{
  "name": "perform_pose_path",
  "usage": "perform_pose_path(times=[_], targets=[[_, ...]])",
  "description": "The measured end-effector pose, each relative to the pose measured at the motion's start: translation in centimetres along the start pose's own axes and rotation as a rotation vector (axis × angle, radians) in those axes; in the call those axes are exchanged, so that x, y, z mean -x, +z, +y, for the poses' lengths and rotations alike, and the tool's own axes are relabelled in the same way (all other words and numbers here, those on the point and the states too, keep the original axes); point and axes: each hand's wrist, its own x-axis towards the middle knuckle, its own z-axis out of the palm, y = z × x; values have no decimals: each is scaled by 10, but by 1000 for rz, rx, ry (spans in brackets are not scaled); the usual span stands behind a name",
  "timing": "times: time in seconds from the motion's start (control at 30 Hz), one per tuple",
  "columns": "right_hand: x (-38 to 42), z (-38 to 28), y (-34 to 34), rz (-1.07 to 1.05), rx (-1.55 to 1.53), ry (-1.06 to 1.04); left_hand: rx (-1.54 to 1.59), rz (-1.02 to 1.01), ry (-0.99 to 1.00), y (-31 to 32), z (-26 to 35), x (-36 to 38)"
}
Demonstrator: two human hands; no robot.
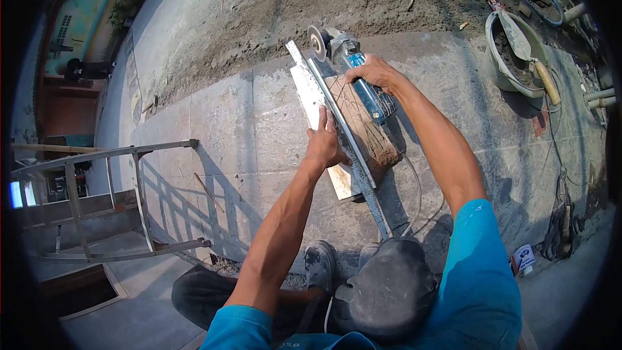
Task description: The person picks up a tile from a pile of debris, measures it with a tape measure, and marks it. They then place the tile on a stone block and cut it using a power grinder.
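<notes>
My right hand (377, 72) is wrapped round the body of a blue angle grinder (370, 98). The grinder's cutting disc (317, 43) is at the far end, beside the tip of a long metal bar (340, 113). My left hand (326, 144) lies with fingers stretched forward over the white tile (307, 91) and the bar's near side, pressing down on them. Tile and bar rest alongside a scored brown block (363, 123), which is partly under the grinder. A cable runs from the grinder's side back toward my knees.
A bucket (492, 52) of dark mix with a trowel (518, 42) stands at the right. At the left, a metal frame (136, 155) leans over the paving. Loose sand (311, 0) lies beyond the concrete slab (259, 129). A small white container (523, 258) sits at lower right.
</notes>
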Motion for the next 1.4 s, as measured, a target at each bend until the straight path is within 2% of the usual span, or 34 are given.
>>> perform_pose_path(times=[0.23, 0.6, 1.4], targets=[[-39, -6, 18, -23, 148, 42, 44, 5, -2, -6, 4, 4], [-38, -12, 21, -42, 245, 104, 9, -11, 14, -6, 4, 6], [-25, -21, 26, -44, 239, 70, 15, 23, 0, -4, 3, 5]])
